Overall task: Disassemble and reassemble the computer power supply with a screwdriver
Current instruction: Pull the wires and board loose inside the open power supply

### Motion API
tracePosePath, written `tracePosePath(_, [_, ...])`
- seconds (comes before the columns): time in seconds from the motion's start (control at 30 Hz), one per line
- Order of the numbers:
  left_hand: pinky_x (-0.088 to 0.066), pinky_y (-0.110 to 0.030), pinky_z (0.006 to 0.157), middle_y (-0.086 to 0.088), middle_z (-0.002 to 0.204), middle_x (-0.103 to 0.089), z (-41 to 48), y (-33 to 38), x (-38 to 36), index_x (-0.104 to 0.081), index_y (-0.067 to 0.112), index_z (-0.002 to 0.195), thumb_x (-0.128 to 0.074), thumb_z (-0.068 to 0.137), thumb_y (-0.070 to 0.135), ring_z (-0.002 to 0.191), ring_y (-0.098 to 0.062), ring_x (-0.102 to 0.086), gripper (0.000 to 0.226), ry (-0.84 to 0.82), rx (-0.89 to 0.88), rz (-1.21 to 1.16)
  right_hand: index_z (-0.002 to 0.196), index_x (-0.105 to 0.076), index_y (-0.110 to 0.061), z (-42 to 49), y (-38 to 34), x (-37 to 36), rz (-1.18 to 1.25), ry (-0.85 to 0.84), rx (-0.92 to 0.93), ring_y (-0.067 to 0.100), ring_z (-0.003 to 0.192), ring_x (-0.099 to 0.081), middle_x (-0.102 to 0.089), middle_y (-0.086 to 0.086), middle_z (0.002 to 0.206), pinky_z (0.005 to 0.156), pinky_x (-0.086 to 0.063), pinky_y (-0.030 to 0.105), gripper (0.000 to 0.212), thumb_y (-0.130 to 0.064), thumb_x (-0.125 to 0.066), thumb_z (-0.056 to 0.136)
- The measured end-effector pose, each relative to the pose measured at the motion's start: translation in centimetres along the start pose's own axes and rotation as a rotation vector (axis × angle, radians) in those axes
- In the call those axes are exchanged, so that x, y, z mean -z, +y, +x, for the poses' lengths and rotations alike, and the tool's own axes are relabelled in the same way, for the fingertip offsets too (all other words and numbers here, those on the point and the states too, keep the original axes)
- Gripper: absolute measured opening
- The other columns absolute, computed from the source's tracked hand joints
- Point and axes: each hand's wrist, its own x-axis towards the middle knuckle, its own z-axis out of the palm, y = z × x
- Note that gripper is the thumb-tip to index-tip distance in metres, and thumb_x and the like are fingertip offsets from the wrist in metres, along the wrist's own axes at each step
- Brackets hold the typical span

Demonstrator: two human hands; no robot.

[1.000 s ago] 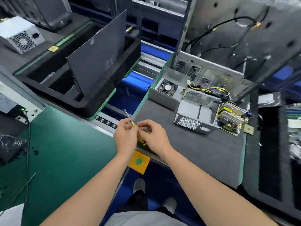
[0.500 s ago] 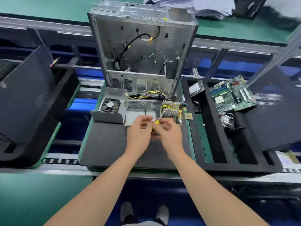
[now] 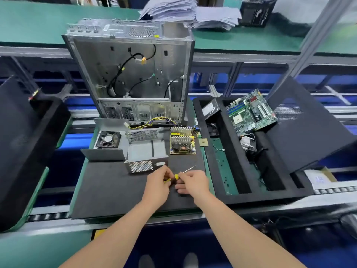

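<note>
Left hand (image 3: 157, 183) and right hand (image 3: 193, 182) only pinch the screwdriver (image 3: 176, 176); so light a hold risks dropping it onto the worktop (image 3: 108, 186).

Handle of screwdriver (image 3: 176, 176): yellow. PSU casing (image 3: 146, 151): silver-grey, honeycomb perf. grille. Mat (image 3: 116, 186): dk grey. Motherboard (image 3: 251, 113): green w/ blue slots. Wire bundle (image 3: 156, 120): mostly yellow. Foam tray (image 3: 234, 155): black. Table (image 3: 38, 22): green.

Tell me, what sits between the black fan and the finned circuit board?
The open metal power supply housing lies between the fan and the circuit board, in the head view.
</note>
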Motion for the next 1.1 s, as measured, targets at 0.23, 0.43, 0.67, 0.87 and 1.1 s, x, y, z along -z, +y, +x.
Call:
tracePosePath(0.23, [-0.050,-0.042,0.097,0.015,0.094,-0.068,0.8,-0.1,0.0,-0.063,0.029,0.091,-0.060,0.094,-0.002,0.098,-0.016,-0.063,0.031,-0.074,-0.021,0.213,0.090,-0.075,-0.009,0.6,0.0,0.0,-0.217,0.001,0.046,0.022,0.064,-0.077,-0.077,0.012,0.080,0.061,-0.066,0.037,0.017,-0.022,-0.069,0.100])
tracePosePath(0.43, [-0.053,-0.035,0.095,0.012,0.110,-0.073,2.0,1.2,1.1,-0.067,0.030,0.109,-0.061,0.091,0.003,0.106,-0.013,-0.065,0.032,-0.093,-0.071,0.279,0.085,-0.074,-0.012,2.1,-2.7,1.5,-0.426,-0.020,0.189,0.020,0.055,-0.074,-0.075,0.007,0.070,0.055,-0.064,0.035,0.017,-0.022,-0.068,0.097])
tracePosePath(0.67, [-0.045,-0.007,0.076,0.023,0.089,-0.072,5.7,5.2,3.4,-0.069,0.036,0.094,-0.063,0.086,0.002,0.087,0.008,-0.063,0.036,0.059,-0.197,0.142,0.076,-0.073,-0.029,4.1,-9.2,3.2,-0.600,0.031,0.511,0.015,0.087,-0.067,-0.072,-0.010,0.080,0.075,-0.053,0.031,0.014,-0.027,-0.067,0.089])
tracePosePath(0.87, [-0.052,-0.026,0.091,0.017,0.104,-0.070,10.2,5.5,6.8,-0.066,0.035,0.100,-0.065,0.087,0.007,0.101,-0.004,-0.062,0.031,0.067,-0.203,0.248,0.103,-0.076,-0.025,6.7,-12.8,2.9,-0.695,0.034,0.678,0.015,0.093,-0.064,-0.071,-0.004,0.101,0.081,-0.052,0.030,0.019,-0.021,-0.073,0.085])
tracePosePath(1.1, [-0.045,-0.037,0.107,0.007,0.123,-0.069,14.8,2.2,9.6,-0.067,0.025,0.123,-0.072,0.089,0.016,0.120,-0.017,-0.061,0.035,0.031,-0.240,0.451,0.164,-0.022,-0.030,10.1,-14.5,1.2,-1.255,-0.183,0.568,0.029,0.157,-0.019,-0.018,0.004,0.171,0.124,-0.029,0.047,0.120,-0.051,-0.091,0.069])
